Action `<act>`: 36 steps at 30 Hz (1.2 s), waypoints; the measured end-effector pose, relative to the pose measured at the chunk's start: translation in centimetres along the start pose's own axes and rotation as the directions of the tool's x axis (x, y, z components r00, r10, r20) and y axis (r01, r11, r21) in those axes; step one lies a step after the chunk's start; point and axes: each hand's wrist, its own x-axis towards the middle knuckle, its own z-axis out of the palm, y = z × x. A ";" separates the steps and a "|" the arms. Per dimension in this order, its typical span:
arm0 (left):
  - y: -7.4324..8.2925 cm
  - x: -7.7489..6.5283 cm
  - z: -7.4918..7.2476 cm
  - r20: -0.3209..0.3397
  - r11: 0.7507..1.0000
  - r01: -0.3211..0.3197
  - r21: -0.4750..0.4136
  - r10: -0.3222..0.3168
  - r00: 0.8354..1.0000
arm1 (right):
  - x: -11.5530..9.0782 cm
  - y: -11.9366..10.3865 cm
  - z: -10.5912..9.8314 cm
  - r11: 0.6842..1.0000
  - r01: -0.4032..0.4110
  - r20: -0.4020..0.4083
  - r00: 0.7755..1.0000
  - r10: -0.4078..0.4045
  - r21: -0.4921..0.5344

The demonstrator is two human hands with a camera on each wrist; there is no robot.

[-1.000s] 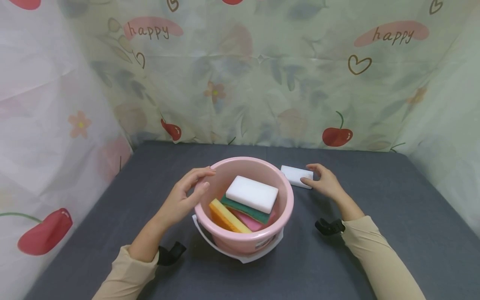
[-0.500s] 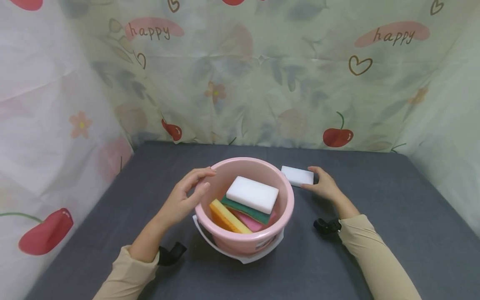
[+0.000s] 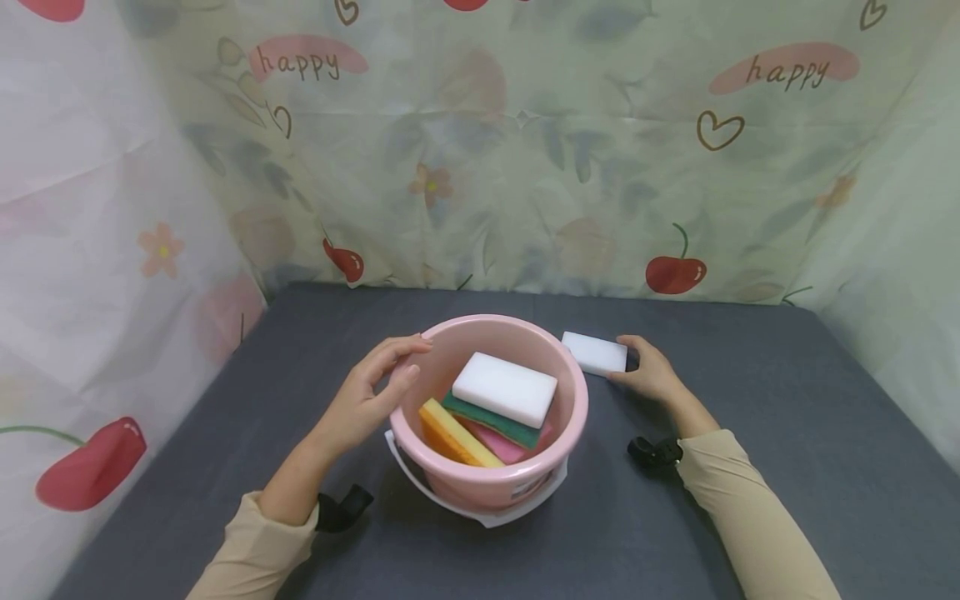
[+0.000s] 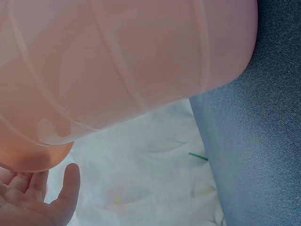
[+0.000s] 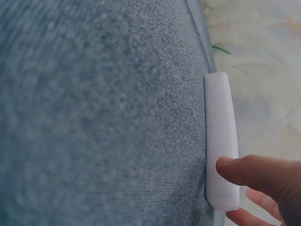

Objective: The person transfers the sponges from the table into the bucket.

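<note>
A pink bucket stands upright on the dark grey cloth. Inside it, a white sponge lies atop a green scouring pad, a yellow-orange sponge and something pink. My left hand rests at the bucket's left rim, thumb apart from the loosely extended fingers; the left wrist view shows its palm by the rim. Behind the bucket on the right, another white sponge lies flat on the cloth. My right hand holds its right end between thumb and fingers, the latter partly hidden.
The bucket's white handle hangs down at the front. A patterned curtain encloses the back and sides of the table. Dark camera straps sit at both wrists.
My right hand has shifted its hold: the thumb slid from over the sponge's top toward its near edge. The left hand and the bucket have stayed in place.
</note>
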 end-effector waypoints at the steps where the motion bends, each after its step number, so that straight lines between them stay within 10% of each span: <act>1: 0.0 0.0 0.0 0.000 1.000 0.001 0.000 -0.001 1.000 | 0.0 0.1 0.0 1.000 -0.005 -0.002 1.000 0.005 0.003; 36: -0.1 0.0 0.0 -0.005 1.000 -0.024 -0.011 0.024 1.000 | -2.2 -1.8 -1.8 0.999 0.019 -0.149 0.989 -0.013 0.041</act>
